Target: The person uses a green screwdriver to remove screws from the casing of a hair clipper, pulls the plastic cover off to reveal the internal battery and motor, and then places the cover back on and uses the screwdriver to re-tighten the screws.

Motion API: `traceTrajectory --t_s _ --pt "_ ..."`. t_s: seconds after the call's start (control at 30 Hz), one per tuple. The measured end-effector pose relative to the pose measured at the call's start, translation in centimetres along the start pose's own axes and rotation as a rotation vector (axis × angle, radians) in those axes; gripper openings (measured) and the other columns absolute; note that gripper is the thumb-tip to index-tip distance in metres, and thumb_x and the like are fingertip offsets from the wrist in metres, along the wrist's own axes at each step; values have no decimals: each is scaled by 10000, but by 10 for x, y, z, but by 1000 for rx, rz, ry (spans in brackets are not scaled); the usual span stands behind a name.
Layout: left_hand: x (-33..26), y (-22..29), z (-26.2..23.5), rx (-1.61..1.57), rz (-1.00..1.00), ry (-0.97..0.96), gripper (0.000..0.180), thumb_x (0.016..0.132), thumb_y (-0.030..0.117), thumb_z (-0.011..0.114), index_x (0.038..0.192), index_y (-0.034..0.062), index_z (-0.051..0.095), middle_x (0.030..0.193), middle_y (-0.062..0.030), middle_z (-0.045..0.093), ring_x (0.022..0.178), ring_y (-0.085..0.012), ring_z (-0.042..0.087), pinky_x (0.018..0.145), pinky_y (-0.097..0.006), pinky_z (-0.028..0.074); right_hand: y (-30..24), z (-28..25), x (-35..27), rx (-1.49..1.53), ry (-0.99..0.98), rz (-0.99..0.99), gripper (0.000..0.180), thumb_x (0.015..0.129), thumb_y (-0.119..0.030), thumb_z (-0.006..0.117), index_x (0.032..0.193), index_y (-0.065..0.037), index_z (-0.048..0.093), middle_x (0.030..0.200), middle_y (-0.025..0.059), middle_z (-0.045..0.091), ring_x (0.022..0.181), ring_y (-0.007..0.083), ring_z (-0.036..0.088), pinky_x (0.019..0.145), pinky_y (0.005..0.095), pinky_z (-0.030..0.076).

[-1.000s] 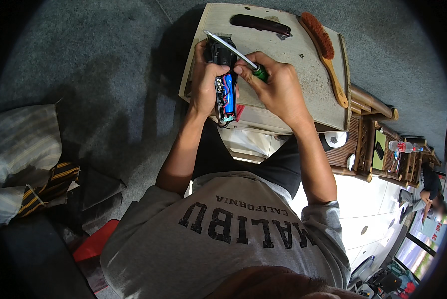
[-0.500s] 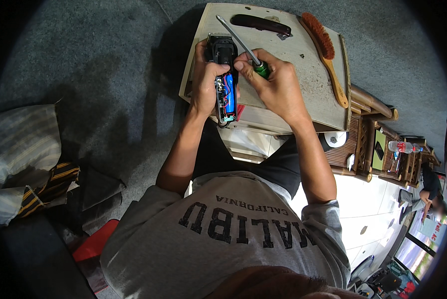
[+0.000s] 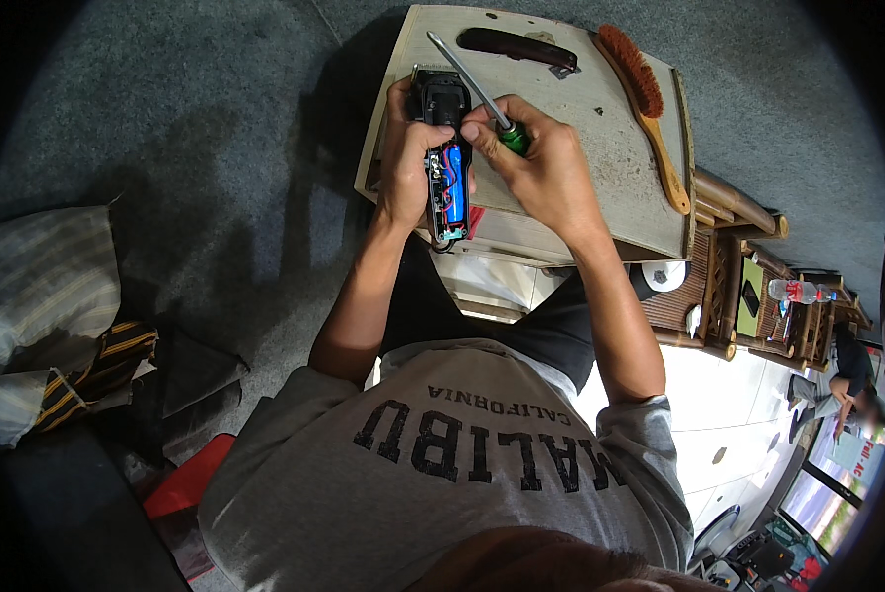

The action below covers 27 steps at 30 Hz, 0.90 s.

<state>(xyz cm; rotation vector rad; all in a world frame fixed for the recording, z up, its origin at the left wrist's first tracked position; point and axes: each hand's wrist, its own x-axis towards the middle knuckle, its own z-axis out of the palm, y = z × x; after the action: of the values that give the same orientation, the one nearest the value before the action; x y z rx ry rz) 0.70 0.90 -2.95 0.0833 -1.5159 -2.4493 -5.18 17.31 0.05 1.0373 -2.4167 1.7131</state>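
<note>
Hands meet over the near edge of a worn, pale square wooden desk (image 3: pixel 600 128), which serves as the landmark here. The left hand (image 3: pixel 403 163) wraps its grip tight around a black electric hair clipper with its cover off (image 3: pixel 441 148), holding it lengthwise just above the desk's near edge, open side up; that way the blue battery cell and red wires (image 3: pixel 452 187) inside face the person and stay reachable. The right hand (image 3: pixel 541 168) is closed in a pinching grip on a screwdriver with a green handle and a long silver shaft (image 3: pixel 477 89), fingers curled round the handle. The shaft slants up and away across the desk, its tip pointing off the clipper, so the tool appears parked in the hand, not engaged, while the right fingertips sit just beside the clipper's open body, steadying or feeling it.

Further in on the desk, at its far edge, lies a long dark brown clipper cover (image 3: pixel 516 46), set aside out of the way. Along the desk's right side rests a wooden-handled brush with reddish bristles (image 3: pixel 645 104), within reach. Grey carpet (image 3: pixel 186 128) surrounds the desk, and folded striped cloth (image 3: pixel 48 296) lies well to its left.
</note>
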Motion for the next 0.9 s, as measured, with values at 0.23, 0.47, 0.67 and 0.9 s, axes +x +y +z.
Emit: traceTrajectory --t_s 0.23,0.47,0.67,0.9 --pt "-2 4 1 84 65 -24 578 868 113 596 1395 79 361 968 -156 582 535 -222 642 461 -357 591 3 -1 1 384 -97 305 312 987 -226 837 1064 -19 616 630 -10 599 511 53 521 458 258 387" --pt "0 7 9 165 81 -35 600 848 25 620 1388 67 361 931 -147 616 538 -208 646 457 -355 587 -3 -4 1 511 -98 360 366 1002 -265 813 1100 3 584 689 12 621 483 61 498 437 238 360" --pt "2 7 7 103 58 -77 622 852 18 658 1387 81 347 941 -144 645 560 -201 656 484 -341 592 -9 -44 -16 578 -82 399 348 1013 -104 549 1326 -3 436 723 48 599 606 111 556 558 293 445" --pt "2 6 6 140 87 -136 628 878 -9 691 1384 82 332 926 -117 659 597 -185 677 517 -345 610 -54 -113 -40 -346 -172 -110 329 918 -28 725 1244 -69 707 942 116 780 734 229 753 665 346 573"
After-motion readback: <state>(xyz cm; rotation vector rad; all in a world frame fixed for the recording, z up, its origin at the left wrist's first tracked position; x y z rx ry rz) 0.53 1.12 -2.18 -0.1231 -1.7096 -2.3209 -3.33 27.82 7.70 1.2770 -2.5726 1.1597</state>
